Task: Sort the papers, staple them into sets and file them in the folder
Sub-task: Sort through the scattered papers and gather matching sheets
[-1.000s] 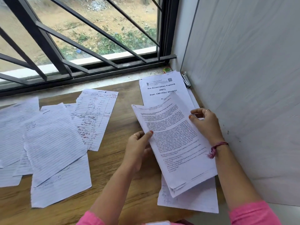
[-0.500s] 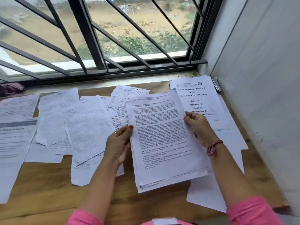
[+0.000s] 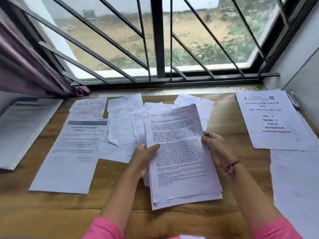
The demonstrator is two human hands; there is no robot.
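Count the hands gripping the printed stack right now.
2: left hand grips the printed stack's left edge, right hand its right edge.

Held stack [image 3: 181, 157] lies between left sheets [image 3: 76, 144] and right sheet [image 3: 274, 121].

Stack of printed sheets [image 3: 181, 152]: we are carrying it, left hand [image 3: 145, 157] and right hand [image 3: 214, 144] gripping its sides, leftward away from the cover sheet [image 3: 271, 119], over the loose handwritten pages [image 3: 124, 121].
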